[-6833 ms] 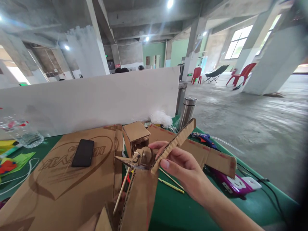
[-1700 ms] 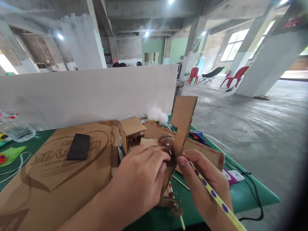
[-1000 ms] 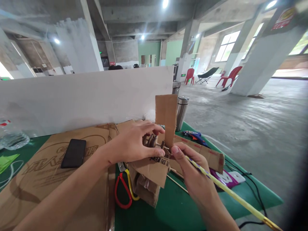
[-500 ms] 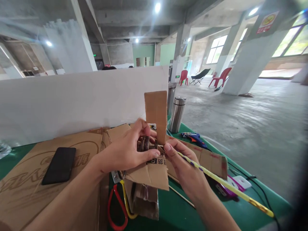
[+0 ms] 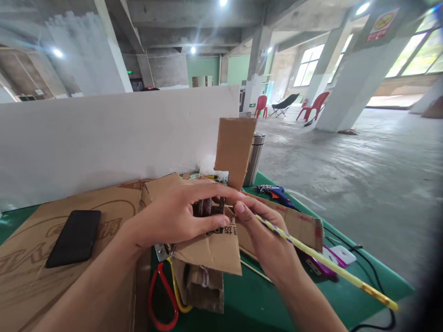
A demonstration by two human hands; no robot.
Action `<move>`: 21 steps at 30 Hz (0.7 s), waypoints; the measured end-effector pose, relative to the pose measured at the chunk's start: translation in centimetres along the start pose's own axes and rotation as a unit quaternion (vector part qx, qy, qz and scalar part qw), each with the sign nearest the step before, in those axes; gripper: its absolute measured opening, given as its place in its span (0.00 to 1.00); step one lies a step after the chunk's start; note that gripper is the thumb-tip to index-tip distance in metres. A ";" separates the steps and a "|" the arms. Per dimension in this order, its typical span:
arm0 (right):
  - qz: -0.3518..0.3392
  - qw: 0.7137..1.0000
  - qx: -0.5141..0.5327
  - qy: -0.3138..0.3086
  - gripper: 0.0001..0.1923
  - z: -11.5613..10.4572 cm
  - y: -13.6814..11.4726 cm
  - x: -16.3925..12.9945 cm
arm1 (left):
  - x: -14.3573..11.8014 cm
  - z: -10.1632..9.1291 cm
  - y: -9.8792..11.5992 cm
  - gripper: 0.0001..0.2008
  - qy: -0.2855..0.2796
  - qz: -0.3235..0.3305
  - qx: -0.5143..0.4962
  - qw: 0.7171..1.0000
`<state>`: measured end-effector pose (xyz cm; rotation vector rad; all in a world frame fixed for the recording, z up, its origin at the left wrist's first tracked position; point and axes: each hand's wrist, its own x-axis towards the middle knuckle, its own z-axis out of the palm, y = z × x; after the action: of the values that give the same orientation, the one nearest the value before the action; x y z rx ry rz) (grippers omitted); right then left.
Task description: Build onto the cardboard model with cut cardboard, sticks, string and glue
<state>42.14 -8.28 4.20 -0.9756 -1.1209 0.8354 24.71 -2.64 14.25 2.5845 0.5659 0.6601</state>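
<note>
My left hand (image 5: 175, 212) curls over a dark brown spool-like piece (image 5: 205, 207) on a cardboard assembly, thumb near the printed flap (image 5: 209, 252). Its index finger reaches across to the fingertips of my right hand (image 5: 268, 230). A yellow pencil with purple dots (image 5: 311, 253) lies in the right hand's grip, its gold-banded end pointing down to the right. The pencil's other end is hidden by the fingers. Behind both hands a cardboard strip (image 5: 235, 150) stands up, tilted slightly right. Below the flap hangs an open cardboard channel (image 5: 206, 295).
A black phone (image 5: 74, 237) lies on a cardboard sheet (image 5: 114, 276) at left. Red-and-yellow-handled scissors (image 5: 162, 299) sit near the front. A glue gun (image 5: 277, 194), steel flask (image 5: 255, 161) and purple-and-white object (image 5: 323, 265) are at right. A white panel (image 5: 114, 138) stands behind.
My left index finger has stretched out to the right, over toward my right hand. The upright cardboard strip has shifted right and now overlaps the flask. The view has moved slightly.
</note>
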 end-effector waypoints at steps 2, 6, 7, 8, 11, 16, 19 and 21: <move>-0.007 1.000 -0.020 -0.001 0.13 0.0 -0.4 0.0 | 0.0 0.0 0.0 0.20 -0.001 0.011 -0.007 1.000; -0.012 0.999 -0.033 -0.011 0.15 -0.1 -0.9 0.3 | -0.2 0.0 -0.2 0.18 0.017 0.013 -0.012 1.000; -0.012 0.999 -0.033 -0.013 0.15 -0.1 -0.9 0.3 | -0.2 0.1 -0.2 0.17 0.019 0.010 -0.012 1.000; -0.013 0.999 -0.037 -0.014 0.15 -0.1 -0.9 0.4 | -0.3 0.1 -0.2 0.17 0.021 0.008 -0.013 1.000; -0.045 0.997 -0.063 0.009 0.14 -0.2 -0.9 0.1 | -0.3 0.0 -0.2 0.17 0.014 0.013 -0.013 1.000; -0.219 0.954 -0.065 0.196 0.16 0.3 -0.6 -2.0 | -0.2 0.0 -0.3 0.17 0.002 0.018 -0.002 1.000; -0.265 0.945 -0.010 0.194 0.07 1.2 -0.6 -3.0 | -0.1 0.0 -0.2 0.18 0.003 0.017 0.010 1.000; -0.288 0.945 0.005 0.152 0.07 1.6 -0.5 -3.1 | -0.1 0.0 -0.2 0.17 0.002 0.019 0.011 1.000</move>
<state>39.86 -10.97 3.91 -0.6792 -1.0492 0.2055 24.58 -2.56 14.09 2.6206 0.5303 0.6752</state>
